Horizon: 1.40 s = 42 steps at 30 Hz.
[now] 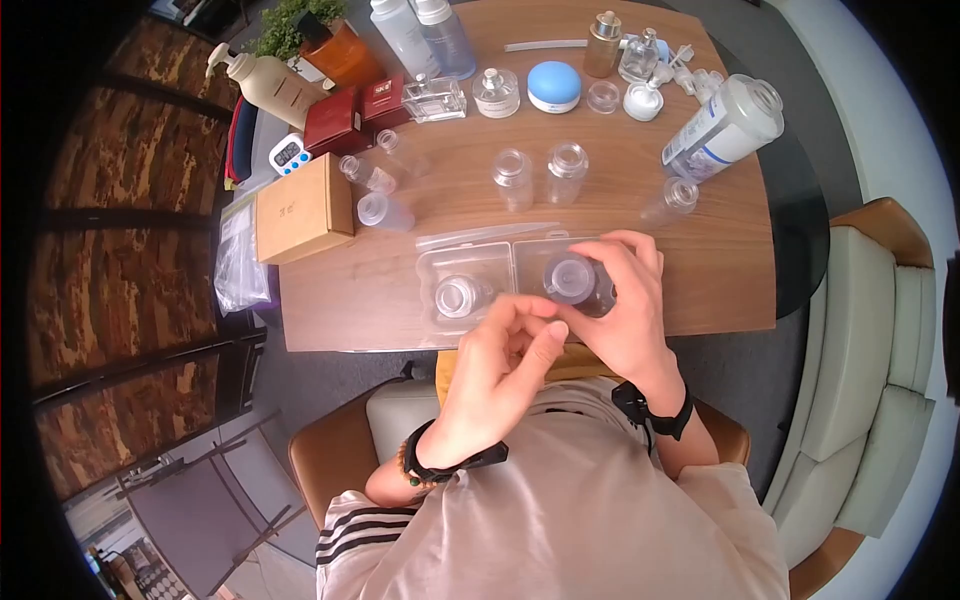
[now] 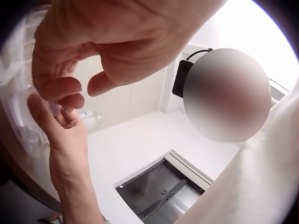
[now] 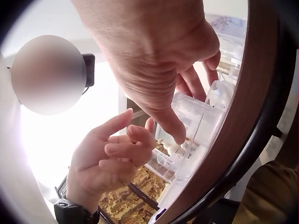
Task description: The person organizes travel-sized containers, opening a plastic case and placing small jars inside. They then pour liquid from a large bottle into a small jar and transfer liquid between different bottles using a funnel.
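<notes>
A clear hinged plastic box (image 1: 425, 290) lies near the table's front edge, with a small clear bottle (image 1: 457, 297) on its side in the left half. In the right half, my right hand (image 1: 635, 315) grips a clear round-topped container (image 1: 571, 279) between thumb and fingers. My left hand (image 1: 500, 375) hovers in front of the box, fingers loosely bent and holding nothing. The left wrist view shows a gap between the thumb and fingers of my left hand (image 2: 117, 39). In the right wrist view my right hand (image 3: 159, 60) reaches over the clear box (image 3: 205, 116), covering part of it.
Small clear bottles (image 1: 512, 178) stand behind the box. At left are a cardboard box (image 1: 303, 210) and a white timer (image 1: 290, 155). Along the back stand pump bottles, perfume bottles and a blue-lidded jar (image 1: 554, 84); a large clear bottle (image 1: 722, 130) leans at right.
</notes>
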Tool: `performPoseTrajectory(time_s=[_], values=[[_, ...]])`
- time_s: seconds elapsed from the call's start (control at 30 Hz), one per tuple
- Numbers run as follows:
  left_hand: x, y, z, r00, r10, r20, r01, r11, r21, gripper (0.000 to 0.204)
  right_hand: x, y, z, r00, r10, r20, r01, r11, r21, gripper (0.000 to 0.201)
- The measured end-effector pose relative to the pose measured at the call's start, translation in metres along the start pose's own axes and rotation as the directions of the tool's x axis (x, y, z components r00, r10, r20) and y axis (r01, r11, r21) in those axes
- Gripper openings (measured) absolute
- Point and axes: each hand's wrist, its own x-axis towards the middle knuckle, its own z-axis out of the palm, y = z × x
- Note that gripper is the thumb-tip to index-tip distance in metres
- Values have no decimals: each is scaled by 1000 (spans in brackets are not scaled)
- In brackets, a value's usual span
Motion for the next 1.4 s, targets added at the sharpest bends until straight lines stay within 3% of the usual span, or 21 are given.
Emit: performPoseTrajectory(time_s=[0.03,0.2,0.4,0.67,0.97,1.4], values=[[2,0,0,998,-55,0,55,991,-119,32,1,0,0,1000,1,-2,-1,1000,1,60],[9,-6,2,999,-28,36,32,995,-98,32,2,0,-3,999,-20,26,19,999,33,55],[14,-8,3,996,-86,1,85,983,-160,35,2,2,-4,998,-29,57,28,999,15,54],[22,-15,11,998,-6,-57,-1,992,-126,30,3,1,-5,998,-34,58,33,999,15,55],[21,-16,10,998,0,-65,-13,979,-204,22,3,-1,-6,997,-32,63,31,999,20,55],[22,-17,10,996,58,-74,-69,985,-160,19,0,0,-6,997,-19,77,17,1000,26,60]])
